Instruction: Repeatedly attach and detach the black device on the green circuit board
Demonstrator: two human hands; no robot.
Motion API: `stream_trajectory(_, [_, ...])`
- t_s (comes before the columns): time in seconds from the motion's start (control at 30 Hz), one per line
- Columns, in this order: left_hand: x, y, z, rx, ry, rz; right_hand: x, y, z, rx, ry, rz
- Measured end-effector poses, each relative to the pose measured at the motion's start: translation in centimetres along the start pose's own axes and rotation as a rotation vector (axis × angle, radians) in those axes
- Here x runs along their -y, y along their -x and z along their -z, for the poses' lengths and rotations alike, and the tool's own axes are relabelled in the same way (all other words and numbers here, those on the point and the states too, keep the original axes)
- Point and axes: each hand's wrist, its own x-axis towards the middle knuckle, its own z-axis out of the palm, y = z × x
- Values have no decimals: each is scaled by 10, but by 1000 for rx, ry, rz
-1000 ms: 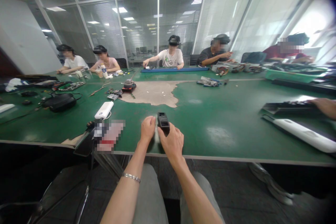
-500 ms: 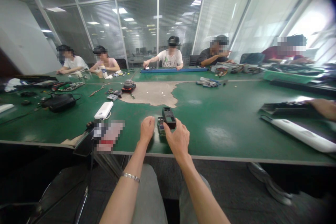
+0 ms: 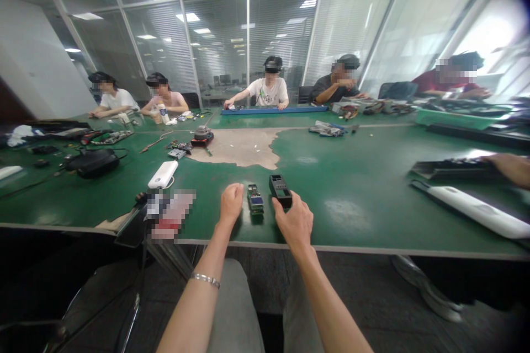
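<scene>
My right hand [image 3: 295,222] grips the near end of a black plastic casing [image 3: 280,190] with rectangular openings, thumb on its left side and fingers on its right. To the left of the casing, apart from it, a narrow green circuit board assembly [image 3: 255,199] with a dark bluish screen-like part lies on the green table [image 3: 351,176]. Just left of that board my left hand [image 3: 231,203] is closed in a fist on the tabletop. Whatever its fingers hold, if anything, is hidden. A metal bracelet circles the left wrist.
A white power-bank-like device [image 3: 163,175] and a blurred pinkish packet [image 3: 176,212] lie left. Beyond are a torn brown sheet [image 3: 244,146] and a black pouch [image 3: 93,161]. On the right lie a long white device [image 3: 476,210] and another person's hand [image 3: 511,171]. Several people sit opposite.
My right hand has moved right with the black casing, from over the circuit board to beside it, uncovering the board. My left hand has stayed in place.
</scene>
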Motion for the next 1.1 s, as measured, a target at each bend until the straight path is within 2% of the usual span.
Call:
stream_trajectory(0.27, [0,0,-1,6,-16,1,-11,3,-4,60,41,-38])
stream_trajectory(0.77, [4,0,-3,9,-65,-50,-20,11,-11,23,22,32])
stream_trajectory(1.1, [4,1,-2,13,-82,-43,-19,15,-11,-10,27,-17])
